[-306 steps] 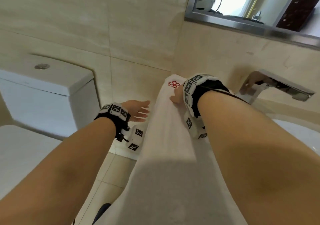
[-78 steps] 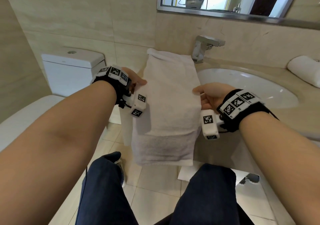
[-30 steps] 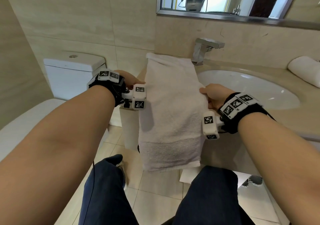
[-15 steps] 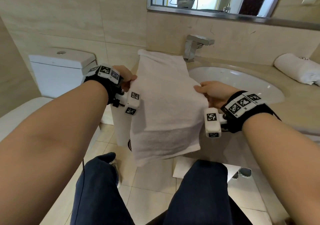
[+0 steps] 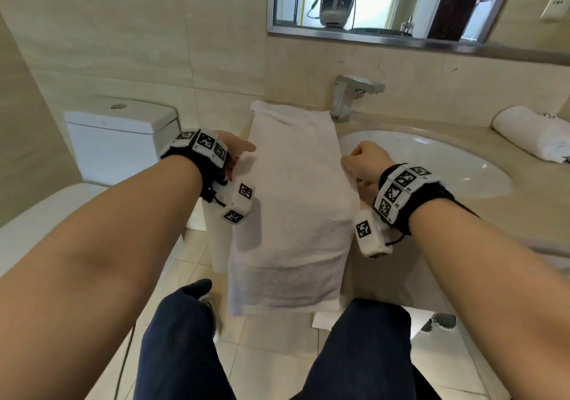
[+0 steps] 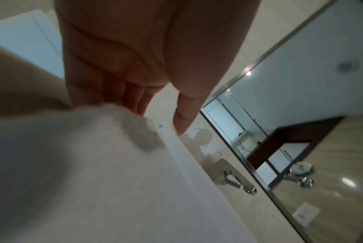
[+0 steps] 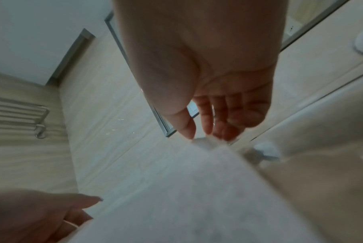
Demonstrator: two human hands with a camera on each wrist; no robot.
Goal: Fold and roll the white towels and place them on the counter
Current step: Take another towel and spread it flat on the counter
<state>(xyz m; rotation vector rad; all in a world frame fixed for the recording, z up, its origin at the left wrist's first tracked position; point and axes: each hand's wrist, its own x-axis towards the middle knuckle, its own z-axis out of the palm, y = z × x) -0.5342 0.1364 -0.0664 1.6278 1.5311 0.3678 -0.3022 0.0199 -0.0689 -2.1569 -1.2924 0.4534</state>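
A long white towel [image 5: 296, 199], folded into a narrow strip, lies on the beige counter [image 5: 462, 214] left of the sink, and its near end hangs over the front edge. My left hand [image 5: 246, 149] holds the towel's left edge, thumb on top and fingers underneath [image 6: 159, 121]. My right hand [image 5: 351, 160] pinches the right edge between thumb and fingers [image 7: 205, 138]. The towel [image 6: 93, 180] fills the lower part of both wrist views [image 7: 186, 197]. A rolled white towel [image 5: 530, 134] lies at the counter's far right.
The white sink basin [image 5: 431, 165] is set in the counter right of the towel, with a chrome faucet [image 5: 351, 97] behind it. A mirror [image 5: 401, 1] hangs above. A toilet [image 5: 123, 140] stands at left. My legs in dark trousers [image 5: 357, 353] are below, over the tiled floor.
Half a second ago the towel was lifted and its hanging end was skewed; now it lies flatter and hangs straight. Both hands keep hold of its side edges.
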